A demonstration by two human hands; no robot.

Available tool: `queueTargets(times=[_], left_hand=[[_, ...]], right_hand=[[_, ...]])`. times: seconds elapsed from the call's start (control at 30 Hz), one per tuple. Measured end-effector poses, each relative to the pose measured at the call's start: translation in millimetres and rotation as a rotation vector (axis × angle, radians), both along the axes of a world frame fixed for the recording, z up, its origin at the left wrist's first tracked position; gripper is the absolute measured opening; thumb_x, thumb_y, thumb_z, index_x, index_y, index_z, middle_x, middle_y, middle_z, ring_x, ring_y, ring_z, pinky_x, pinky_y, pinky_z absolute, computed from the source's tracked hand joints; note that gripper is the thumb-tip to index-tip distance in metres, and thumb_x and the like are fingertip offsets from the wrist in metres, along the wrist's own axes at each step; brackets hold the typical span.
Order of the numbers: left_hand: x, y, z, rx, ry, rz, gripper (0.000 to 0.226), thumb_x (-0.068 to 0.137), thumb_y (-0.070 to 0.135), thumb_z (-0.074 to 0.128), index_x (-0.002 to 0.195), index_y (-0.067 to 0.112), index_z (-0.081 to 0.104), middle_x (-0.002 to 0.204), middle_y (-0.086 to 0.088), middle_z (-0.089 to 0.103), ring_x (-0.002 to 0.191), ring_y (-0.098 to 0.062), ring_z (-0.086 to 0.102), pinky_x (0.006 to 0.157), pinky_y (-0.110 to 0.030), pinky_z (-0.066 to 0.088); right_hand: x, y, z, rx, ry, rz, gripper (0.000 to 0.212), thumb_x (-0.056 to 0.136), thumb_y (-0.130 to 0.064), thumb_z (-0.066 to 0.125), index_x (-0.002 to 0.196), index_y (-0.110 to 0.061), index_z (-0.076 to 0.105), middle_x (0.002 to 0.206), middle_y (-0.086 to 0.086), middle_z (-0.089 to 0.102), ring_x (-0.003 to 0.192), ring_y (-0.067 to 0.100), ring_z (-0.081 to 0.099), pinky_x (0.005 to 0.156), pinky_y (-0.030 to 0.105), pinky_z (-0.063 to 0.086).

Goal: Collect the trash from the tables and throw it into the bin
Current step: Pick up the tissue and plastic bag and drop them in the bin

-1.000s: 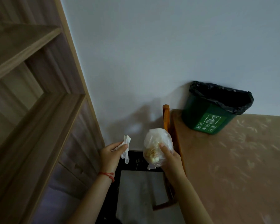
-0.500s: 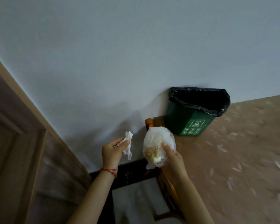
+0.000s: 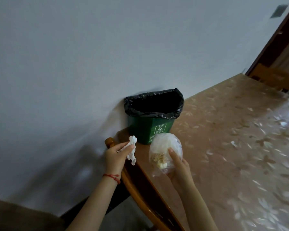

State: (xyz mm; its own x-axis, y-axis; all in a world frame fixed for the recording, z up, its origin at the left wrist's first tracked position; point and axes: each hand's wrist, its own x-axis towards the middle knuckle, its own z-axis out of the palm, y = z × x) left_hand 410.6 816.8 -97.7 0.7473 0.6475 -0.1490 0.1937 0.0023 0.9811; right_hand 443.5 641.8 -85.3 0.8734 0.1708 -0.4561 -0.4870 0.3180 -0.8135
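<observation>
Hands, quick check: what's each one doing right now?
Left hand: pinches a crumpled tissue.
Right hand: grips a clear plastic bag with food scraps inside.

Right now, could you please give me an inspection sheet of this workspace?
Surface: table with patterned cover, wooden edge.
Job's things: green bin with black liner, standing on the table by the wall; crumpled tissue; clear plastic bag with food scraps.
Clutter: nothing seen.
Hands: left hand pinches the tissue; right hand holds the bag; both short of the bin.
Cables: nothing seen.
Surroundings: white wall; doorway at far right.
</observation>
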Motion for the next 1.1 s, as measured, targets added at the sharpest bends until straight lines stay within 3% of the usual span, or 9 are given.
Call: queueTargets(times=[0.17,0.37,0.43,0.53,0.7,0.8,0.9,1.0,1.1], left_hand=[[32,-10,2,-0.005,-0.020,-0.014,0.024,0.077,0.009,0.069,0.100,0.002,0.068,0.069,0.004,0.065,0.068,-0.009,0.062,0.052,-0.005,0.047],[51,0,0,-0.069,-0.001,-0.025,0.023,0.075,0.013,0.072,0.098,0.007,0.070,0.075,-0.002,0.069,0.078,-0.022,0.066,0.071,-0.027,0.053],[57,4,0,-0.088,0.008,-0.042,0.024,0.075,0.013,0.072,0.098,0.006,0.070,0.077,-0.002,0.070,0.079,-0.022,0.066,0.075,-0.033,0.054],[64,10,0,-0.081,0.016,-0.082,0.023,0.076,0.014,0.072,0.098,0.008,0.070,0.076,0.000,0.068,0.076,-0.017,0.065,0.072,-0.029,0.054],[76,17,2,-0.055,0.008,-0.108,0.022,0.076,0.017,0.072,0.097,0.009,0.070,0.073,0.004,0.066,0.075,-0.014,0.063,0.069,-0.028,0.053],[81,20,3,-0.065,-0.006,-0.116,0.010,0.076,0.014,0.071,0.086,0.017,0.072,0.061,0.009,0.067,0.070,-0.011,0.063,0.066,-0.024,0.051],[85,22,2,-0.070,-0.020,-0.113,0.018,0.076,0.010,0.071,0.074,0.028,0.070,0.050,0.014,0.067,0.064,-0.010,0.063,0.064,-0.022,0.051],[88,23,2,-0.074,-0.024,-0.105,0.011,0.075,0.011,0.071,0.084,0.018,0.073,0.050,0.017,0.066,0.065,-0.009,0.064,0.063,-0.018,0.051],[90,24,3,-0.094,-0.038,-0.108,0.011,0.075,0.010,0.072,0.082,0.019,0.072,0.052,0.016,0.067,0.068,-0.014,0.064,0.069,-0.026,0.054]], right_hand=[[25,-10,4,-0.014,-0.013,-0.028,0.053,0.065,-0.027,0.070,0.107,0.002,0.056,0.101,0.027,0.066,0.086,0.045,0.065,0.078,0.065,0.049],[43,-5,4,0.044,-0.017,-0.022,0.031,0.076,-0.018,0.064,0.100,0.001,0.058,0.093,0.025,0.067,0.070,0.035,0.068,0.055,0.045,0.057],[51,-1,10,0.057,-0.034,-0.006,0.037,0.073,-0.021,0.065,0.101,0.002,0.058,0.099,0.027,0.066,0.077,0.037,0.067,0.062,0.048,0.057],[66,4,24,0.045,-0.076,-0.017,0.040,0.069,-0.025,0.066,0.099,0.001,0.061,0.102,0.026,0.067,0.088,0.040,0.065,0.077,0.053,0.053],[100,14,50,0.058,-0.128,-0.042,0.056,0.063,-0.029,0.077,0.106,0.001,0.059,0.106,0.023,0.067,0.094,0.038,0.065,0.078,0.046,0.053],[122,22,64,0.081,-0.170,-0.063,0.056,0.069,-0.028,0.071,0.113,0.003,0.055,0.109,0.021,0.066,0.098,0.035,0.064,0.081,0.044,0.053],[145,33,72,0.066,-0.192,-0.056,0.043,0.078,-0.026,0.068,0.110,0.001,0.058,0.104,0.018,0.067,0.091,0.033,0.065,0.085,0.047,0.050],[169,44,76,0.007,-0.184,-0.060,0.033,0.079,-0.028,0.070,0.102,-0.006,0.061,0.082,0.009,0.071,0.070,0.022,0.068,0.075,0.041,0.055],[184,55,75,-0.050,-0.146,-0.092,0.023,0.079,-0.028,0.070,0.090,-0.010,0.060,0.065,0.003,0.064,0.050,0.013,0.062,0.069,0.037,0.056]])
